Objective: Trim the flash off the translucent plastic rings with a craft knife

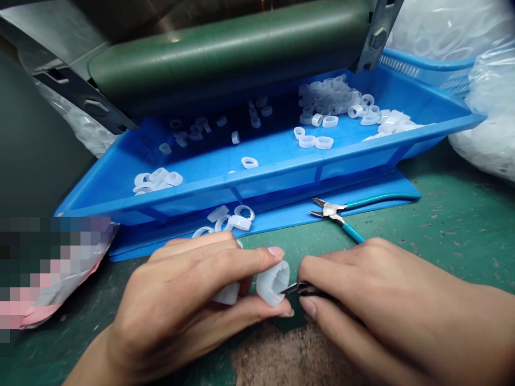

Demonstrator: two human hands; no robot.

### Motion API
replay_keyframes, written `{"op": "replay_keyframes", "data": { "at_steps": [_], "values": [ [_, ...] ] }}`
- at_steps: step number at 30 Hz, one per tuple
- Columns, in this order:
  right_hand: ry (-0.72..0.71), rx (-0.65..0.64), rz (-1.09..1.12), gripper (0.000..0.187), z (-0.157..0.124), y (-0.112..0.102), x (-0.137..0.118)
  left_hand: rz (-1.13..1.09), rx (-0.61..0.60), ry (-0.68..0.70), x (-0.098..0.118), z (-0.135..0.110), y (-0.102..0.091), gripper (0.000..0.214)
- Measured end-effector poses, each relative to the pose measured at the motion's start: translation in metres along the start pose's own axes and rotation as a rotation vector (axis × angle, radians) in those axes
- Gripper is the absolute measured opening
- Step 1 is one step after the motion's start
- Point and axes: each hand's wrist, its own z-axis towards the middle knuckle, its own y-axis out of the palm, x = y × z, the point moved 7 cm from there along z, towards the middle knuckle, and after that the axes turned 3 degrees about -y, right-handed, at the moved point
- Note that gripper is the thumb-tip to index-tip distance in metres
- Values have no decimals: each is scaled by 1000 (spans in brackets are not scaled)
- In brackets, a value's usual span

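One translucent ring point(265, 285), lower centre of frame, pinched between thumb and finger of the left hand point(177, 303). One metal-tipped tool point(296, 288), just right, clasped in the right hand point(374, 300), tip at the ring's edge.

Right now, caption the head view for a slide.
Left hand pinching a ring, right hand holding a tool to it, before a tray of more rings.

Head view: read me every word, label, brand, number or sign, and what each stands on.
No readable text anywhere in view.
White ring in the left hand: no marking visible.
Metal tool in the right hand: mostly covered; none readable.
Teal-handled cutters: no lettering can be made out.
Blue tray: none visible.
Pink-and-white item at left: partly pixelated, nothing readable.
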Motion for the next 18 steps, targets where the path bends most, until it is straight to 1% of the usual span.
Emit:
{"op": "replay_keyframes", "data": {
  "at_steps": [2, 5, 6, 8, 10, 11, 12, 16, 18],
  "values": [
    [-25, 23, -6, 22, -1, 3, -1, 31, 17, 6, 1, 1, 0, 27],
    [-4, -9, 31, 19, 3, 5, -1, 32, -1, 15, 2, -2, 4, 30],
    [22, -48, 42, 15, 6, 6, -1, 32, -7, 23, 2, -3, 5, 31],
    [113, -168, 36, 9, 10, 10, 1, 36, -11, 27, 2, -5, 5, 33],
    [188, -287, 33, 10, 12, 13, 3, 30, 8, 10, 1, -6, 3, 33],
    [202, -309, 43, 11, 13, 14, 3, 20, 16, -5, 0, -6, 2, 34],
    [192, -299, 59, 10, 13, 12, 2, 4, 16, -16, -1, -6, 2, 34],
    [76, -120, 103, 10, 10, 3, -1, -12, 97, -44, -6, -12, 3, 32],
    [35, -83, 99, 14, 7, 2, -1, 4, 128, -70, -11, -18, 5, 32]
  ]
}}
